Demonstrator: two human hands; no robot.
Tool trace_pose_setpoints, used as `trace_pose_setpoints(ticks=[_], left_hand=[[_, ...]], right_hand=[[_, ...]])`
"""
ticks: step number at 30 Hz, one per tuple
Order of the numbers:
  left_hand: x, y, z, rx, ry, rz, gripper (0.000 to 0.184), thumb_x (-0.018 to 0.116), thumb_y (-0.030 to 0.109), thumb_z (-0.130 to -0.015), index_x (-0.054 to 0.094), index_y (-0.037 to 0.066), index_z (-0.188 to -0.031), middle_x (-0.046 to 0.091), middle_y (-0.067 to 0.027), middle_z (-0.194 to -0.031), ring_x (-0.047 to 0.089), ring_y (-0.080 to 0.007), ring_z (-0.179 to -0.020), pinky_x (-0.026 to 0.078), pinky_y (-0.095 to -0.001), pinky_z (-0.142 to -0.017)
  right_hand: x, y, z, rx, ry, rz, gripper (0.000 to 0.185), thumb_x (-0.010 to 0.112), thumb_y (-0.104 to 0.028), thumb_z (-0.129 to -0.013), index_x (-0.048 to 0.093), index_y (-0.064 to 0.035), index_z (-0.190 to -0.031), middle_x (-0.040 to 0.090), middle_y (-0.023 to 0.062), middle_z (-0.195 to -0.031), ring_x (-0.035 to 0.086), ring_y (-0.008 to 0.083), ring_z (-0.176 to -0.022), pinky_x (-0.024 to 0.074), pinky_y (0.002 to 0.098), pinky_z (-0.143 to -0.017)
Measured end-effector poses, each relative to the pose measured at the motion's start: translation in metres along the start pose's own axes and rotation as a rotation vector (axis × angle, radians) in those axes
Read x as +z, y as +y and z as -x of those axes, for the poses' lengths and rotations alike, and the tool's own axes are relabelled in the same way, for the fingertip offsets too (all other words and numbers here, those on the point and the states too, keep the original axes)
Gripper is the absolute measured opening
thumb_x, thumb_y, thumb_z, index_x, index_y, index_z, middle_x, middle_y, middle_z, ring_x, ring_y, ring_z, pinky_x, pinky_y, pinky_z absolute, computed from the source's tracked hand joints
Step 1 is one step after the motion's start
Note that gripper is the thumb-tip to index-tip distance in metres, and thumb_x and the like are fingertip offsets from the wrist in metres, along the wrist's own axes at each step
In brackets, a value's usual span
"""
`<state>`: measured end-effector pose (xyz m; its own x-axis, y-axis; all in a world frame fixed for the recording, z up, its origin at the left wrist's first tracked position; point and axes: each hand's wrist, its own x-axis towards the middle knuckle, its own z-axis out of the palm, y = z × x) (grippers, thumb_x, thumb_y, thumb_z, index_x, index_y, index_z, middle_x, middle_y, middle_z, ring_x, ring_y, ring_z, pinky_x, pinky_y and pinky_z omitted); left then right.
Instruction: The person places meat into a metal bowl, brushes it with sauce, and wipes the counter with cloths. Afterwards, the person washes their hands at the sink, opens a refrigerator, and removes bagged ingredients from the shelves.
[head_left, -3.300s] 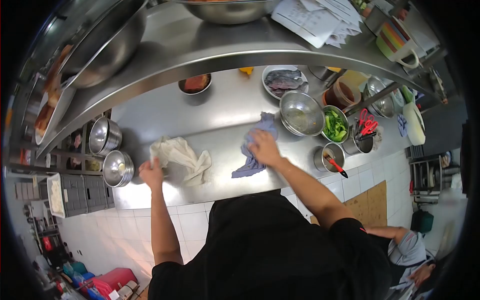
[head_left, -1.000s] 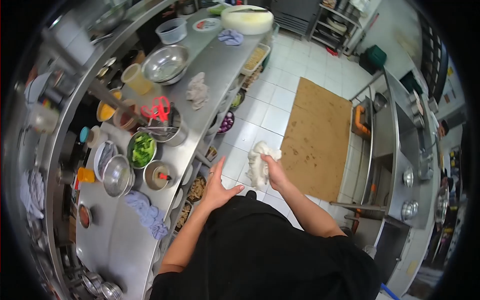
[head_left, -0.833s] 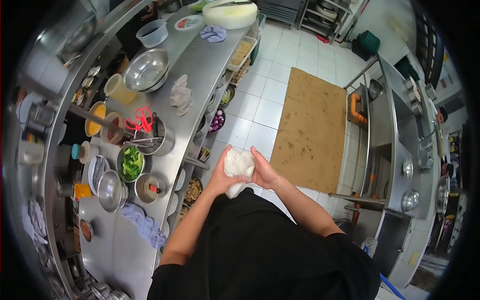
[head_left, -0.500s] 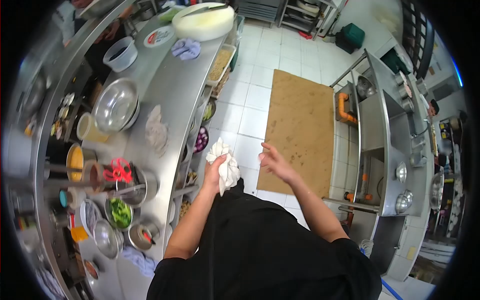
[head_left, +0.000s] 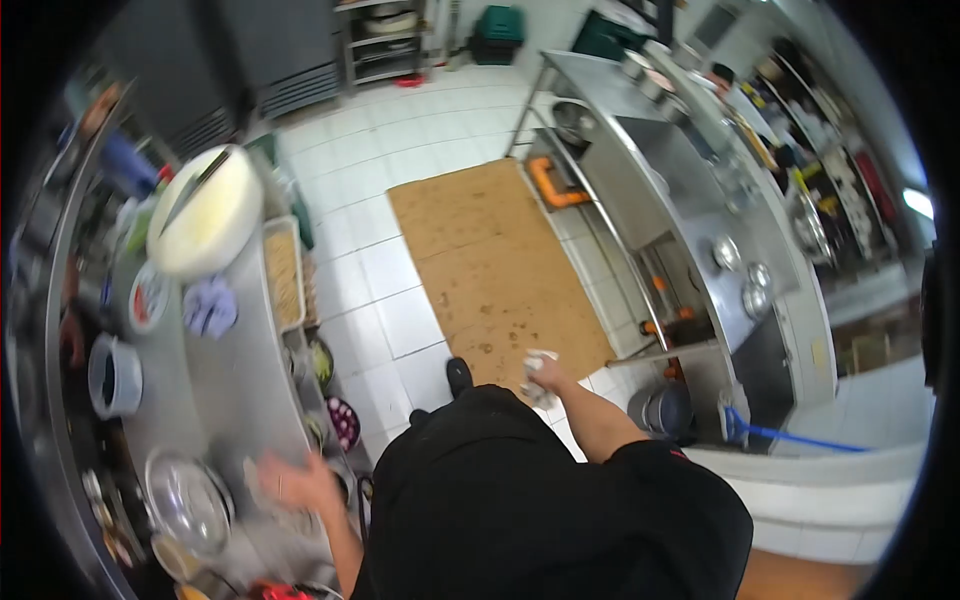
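Observation:
My right hand (head_left: 548, 374) is closed round a crumpled white cloth (head_left: 540, 392), held low in front of me above the brown floor mat. My left hand (head_left: 300, 484), smeared by motion, is over the steel counter at the lower left with its fingers apart and nothing visible in them. Close to it a pale rag (head_left: 262, 490) lies on the counter, partly hidden by the hand; whether they touch I cannot tell. Just left of the rag are stacked metal bowls (head_left: 188, 500).
A knife (head_left: 195, 187) lies on a thick round white board (head_left: 215, 230) at the counter's far end. Nearby are a purple cloth (head_left: 210, 306) and a clear tub (head_left: 115, 375). Steel sinks (head_left: 690, 215) stand right of the brown mat (head_left: 480, 260). A bowl of purple pieces (head_left: 343, 422) sits below the counter edge.
The white cloth has passed from my left hand to my right. My left hand has moved to the counter, and my view has turned rightward.

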<state>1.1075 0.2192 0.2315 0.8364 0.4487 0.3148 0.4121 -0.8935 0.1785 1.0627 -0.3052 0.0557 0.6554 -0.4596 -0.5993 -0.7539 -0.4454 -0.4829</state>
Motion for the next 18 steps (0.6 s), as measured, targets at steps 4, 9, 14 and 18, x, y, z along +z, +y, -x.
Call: trace_pose_setpoints(ticks=[4,9,14,18], left_hand=[[0.046,-0.066,0.031,-0.443,-0.043,-0.498,0.072,0.062,0.050,-0.087,0.043,0.013,-0.146,0.043,-0.0205,-0.147,0.043,-0.0398,-0.134,0.039,-0.0606,-0.100],[0.097,-0.101,-0.003,-0.327,0.025,-0.486,0.069,0.061,0.052,-0.087,0.047,0.010,-0.139,0.047,-0.0223,-0.139,0.047,-0.0407,-0.125,0.041,-0.0593,-0.094],[0.112,-0.010,-0.089,-0.212,0.116,-0.480,0.066,0.059,0.056,-0.087,0.052,0.006,-0.130,0.052,-0.0247,-0.129,0.052,-0.0419,-0.114,0.044,-0.0576,-0.087],[0.158,0.105,-0.122,-0.090,0.185,-0.422,0.066,0.058,0.058,-0.087,0.055,0.003,-0.123,0.055,-0.0266,-0.120,0.056,-0.0429,-0.105,0.047,-0.0563,-0.080]], right_hand=[[-0.044,0.053,0.029,0.343,-0.337,0.479,0.047,0.073,-0.029,-0.072,0.069,-0.0066,-0.112,0.072,0.0171,-0.109,0.071,0.0319,-0.095,0.0566,0.0447,-0.081],[-0.064,0.009,0.007,0.314,-0.435,0.350,0.037,0.073,-0.029,-0.071,0.075,-0.0149,-0.105,0.074,0.0135,-0.100,0.071,0.0278,-0.088,0.0560,0.0437,-0.079],[-0.050,-0.087,-0.152,-0.146,-0.114,0.281,0.050,0.074,-0.034,-0.074,0.067,-0.0145,-0.119,0.069,0.0192,-0.115,0.065,0.0356,-0.108,0.0515,0.0455,-0.092],[-0.090,-0.202,-0.235,-0.459,-0.053,-0.030,0.067,0.075,-0.026,-0.073,0.053,-0.0168,-0.136,0.066,0.0184,-0.121,0.063,0.0362,-0.111,0.0517,0.0447,-0.093]])
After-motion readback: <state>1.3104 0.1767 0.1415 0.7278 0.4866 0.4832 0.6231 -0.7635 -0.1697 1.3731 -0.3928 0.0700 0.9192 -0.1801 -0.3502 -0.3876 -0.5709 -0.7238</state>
